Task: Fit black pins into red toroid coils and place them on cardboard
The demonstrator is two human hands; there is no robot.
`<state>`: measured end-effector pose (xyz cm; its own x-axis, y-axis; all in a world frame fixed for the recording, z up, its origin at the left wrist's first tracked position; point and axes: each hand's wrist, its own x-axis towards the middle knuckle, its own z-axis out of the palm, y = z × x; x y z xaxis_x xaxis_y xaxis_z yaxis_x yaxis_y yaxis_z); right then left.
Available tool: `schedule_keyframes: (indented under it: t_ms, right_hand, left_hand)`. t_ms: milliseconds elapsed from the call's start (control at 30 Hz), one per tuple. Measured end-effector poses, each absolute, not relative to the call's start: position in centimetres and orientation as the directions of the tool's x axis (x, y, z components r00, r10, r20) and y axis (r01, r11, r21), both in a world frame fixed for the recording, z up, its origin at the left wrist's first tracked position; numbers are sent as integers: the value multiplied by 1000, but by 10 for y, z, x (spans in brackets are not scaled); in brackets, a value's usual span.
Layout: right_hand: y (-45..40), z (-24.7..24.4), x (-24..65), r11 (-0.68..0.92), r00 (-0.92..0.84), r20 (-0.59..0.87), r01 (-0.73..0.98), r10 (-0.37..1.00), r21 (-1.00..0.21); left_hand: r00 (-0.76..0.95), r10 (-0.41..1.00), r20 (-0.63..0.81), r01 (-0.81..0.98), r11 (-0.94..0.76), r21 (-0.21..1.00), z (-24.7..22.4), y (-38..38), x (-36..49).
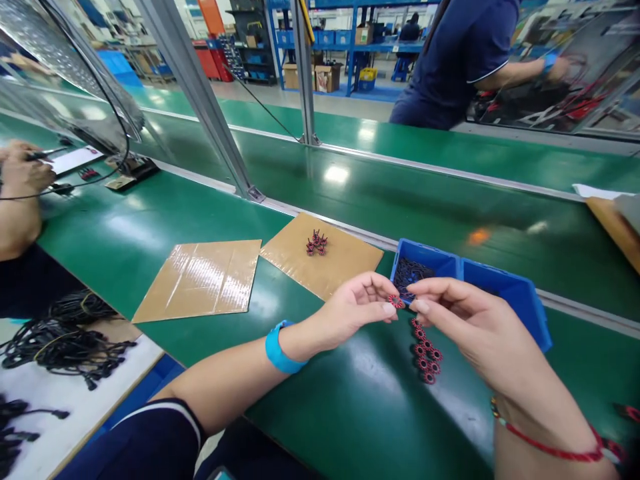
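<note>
My left hand [363, 303], with a blue wristband, pinches a small red-and-black wound ring coil [396, 301] between thumb and fingers. Close beside it on the right, my right hand [457, 317] is closed in a pinch at the coil's edge; whatever is between its fingertips is too small to tell. Below the hands, a row of similar ring coils [425, 353] lies on the green table. Just behind my fingers, a blue bin [533, 313] has two compartments, and small black parts [411, 272] fill the left one.
Several coils with upright leads [317, 243] stand on a cardboard sheet [350, 260]. Another cardboard sheet [205, 280] lies to its left. A metal post [200, 100] rises behind. Black cables [65, 333] are piled at lower left. Co-workers' hands [25, 170] show at left and far right.
</note>
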<state>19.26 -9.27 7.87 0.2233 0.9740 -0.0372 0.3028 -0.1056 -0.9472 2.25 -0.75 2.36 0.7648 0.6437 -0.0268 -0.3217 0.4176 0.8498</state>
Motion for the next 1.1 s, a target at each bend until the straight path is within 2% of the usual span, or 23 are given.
schedule_keyframes:
  t_ms: [167,333,467,600,767,933,1100]
  right_hand:
    - [-95,79,194,-94,186,1,503,983,-859]
    - [-99,76,206,-166,302,62,672,951,-722]
    - [-101,74,207,-170,370,131,675,920,-718]
    - [-101,72,195,-90,320,174,665,931,-741]
    - [-98,75,187,-2,242,262,738,934,-674]
    - [-95,80,185,63,131,266,787,955,-614]
    - [-103,80,186,10,199,222,723,955,-691]
  left_hand:
    - [762,648,-20,-327,411,851,22,-6,22]
    - [760,649,-27,-335,426,840,24,-6,22]
    - [726,688,12,-368,373,852,24,-4,23]
    - [697,715,52,-381,308,872,23,-4,24]
    - [709,703,60,-356,282,891,21,-6,25]
    - [704,706,78,-373,275,886,20,-5,25]
    - [674,737,48,-395,304,867,20,-3,27]
